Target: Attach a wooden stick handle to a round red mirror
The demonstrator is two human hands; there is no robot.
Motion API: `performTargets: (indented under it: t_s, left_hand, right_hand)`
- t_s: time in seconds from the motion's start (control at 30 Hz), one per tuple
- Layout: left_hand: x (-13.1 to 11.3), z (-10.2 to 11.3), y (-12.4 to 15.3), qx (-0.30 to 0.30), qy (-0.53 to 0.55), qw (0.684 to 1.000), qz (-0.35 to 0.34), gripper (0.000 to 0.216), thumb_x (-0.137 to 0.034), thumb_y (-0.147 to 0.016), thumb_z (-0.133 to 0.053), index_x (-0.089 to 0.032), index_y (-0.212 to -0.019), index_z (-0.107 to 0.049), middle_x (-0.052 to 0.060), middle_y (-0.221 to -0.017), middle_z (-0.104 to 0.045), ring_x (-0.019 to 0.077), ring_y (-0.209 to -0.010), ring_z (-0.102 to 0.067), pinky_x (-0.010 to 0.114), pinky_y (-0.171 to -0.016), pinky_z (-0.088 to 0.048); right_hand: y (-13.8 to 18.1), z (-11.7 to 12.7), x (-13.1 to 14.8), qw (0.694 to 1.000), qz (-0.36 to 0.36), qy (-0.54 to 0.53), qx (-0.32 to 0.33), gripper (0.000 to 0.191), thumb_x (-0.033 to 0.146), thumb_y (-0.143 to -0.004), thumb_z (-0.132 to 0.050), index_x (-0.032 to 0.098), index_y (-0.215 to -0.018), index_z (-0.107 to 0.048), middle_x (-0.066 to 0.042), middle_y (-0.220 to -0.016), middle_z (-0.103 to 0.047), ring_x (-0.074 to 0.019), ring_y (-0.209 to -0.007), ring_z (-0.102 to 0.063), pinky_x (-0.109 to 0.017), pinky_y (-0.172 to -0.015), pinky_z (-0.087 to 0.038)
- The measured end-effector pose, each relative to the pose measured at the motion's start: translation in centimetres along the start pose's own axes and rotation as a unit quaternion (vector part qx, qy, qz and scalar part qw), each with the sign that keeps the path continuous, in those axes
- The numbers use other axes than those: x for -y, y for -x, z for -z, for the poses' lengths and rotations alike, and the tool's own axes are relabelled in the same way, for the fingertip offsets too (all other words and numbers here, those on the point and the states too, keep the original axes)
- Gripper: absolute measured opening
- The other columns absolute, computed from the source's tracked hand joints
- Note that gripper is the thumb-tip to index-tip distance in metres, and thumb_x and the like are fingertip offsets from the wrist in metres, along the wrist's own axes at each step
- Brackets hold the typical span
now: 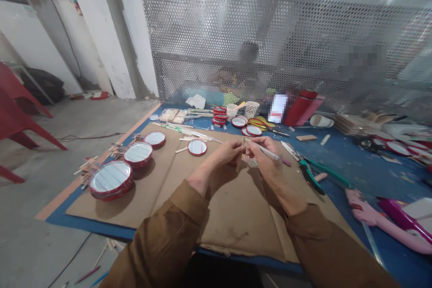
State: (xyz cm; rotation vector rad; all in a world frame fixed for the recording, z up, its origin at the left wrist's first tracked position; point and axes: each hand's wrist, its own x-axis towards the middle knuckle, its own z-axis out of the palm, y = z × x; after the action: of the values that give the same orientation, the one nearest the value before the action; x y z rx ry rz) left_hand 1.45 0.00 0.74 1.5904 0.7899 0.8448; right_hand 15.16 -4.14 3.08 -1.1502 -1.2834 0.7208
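Both my hands meet above the brown cardboard sheet (158, 189) at the middle of the table. My left hand (227, 152) is closed in a pinch on a thin wooden stick piece (240, 158). My right hand (263, 158) is closed around a slim white pen-like tool (268, 153) whose tip points at the piece between my fingers. What exactly the small piece is I cannot make out. A small round red-rimmed mirror (197, 146) lies on the cardboard just left of my hands.
Three larger red-rimmed mirrors (111, 179) line the left edge beside loose sticks. Green-handled pliers (312, 175) and pink tools (378, 220) lie right on the blue table (354, 162). Cups, a red cylinder (302, 108) and more mirrors stand before a perforated metal screen (270, 40). Red chairs (16, 117) stand left.
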Motion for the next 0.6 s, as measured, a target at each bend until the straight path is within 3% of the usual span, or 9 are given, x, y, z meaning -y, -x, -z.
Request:
performTargets:
  t_s: [0.37, 0.6]
  left_hand:
    - [0.7, 0.21, -0.39, 0.004, -0.011, 1.0, 0.001, 0.026, -0.041, -0.09, -0.054, -0.017, -0.079, -0.055, -0.005, -0.06, -0.042, 0.0081, -0.053, -0.037, 0.021, -0.048, -0.03]
    - [0.23, 0.07, -0.35, 0.004, -0.004, 1.0, -0.006, 0.024, -0.036, -0.089, -0.055, -0.018, -0.074, -0.053, -0.004, -0.059, -0.041, 0.0089, -0.054, -0.036, 0.022, -0.05, -0.031]
  right_hand:
    - [0.13, 0.12, 0.78, 0.999, -0.035, 0.007, -0.023, 0.033, 0.051, -0.072, -0.071, 0.024, -0.082, -0.056, 0.003, -0.059, -0.064, -0.014, -0.052, -0.06, -0.025, -0.049, -0.049]
    - [0.11, -0.08, 0.26, 1.0, -0.003, 0.007, 0.005, 0.033, 0.051, -0.073, -0.072, 0.024, -0.083, -0.057, 0.003, -0.061, -0.065, -0.0151, -0.055, -0.061, -0.029, -0.055, -0.053]
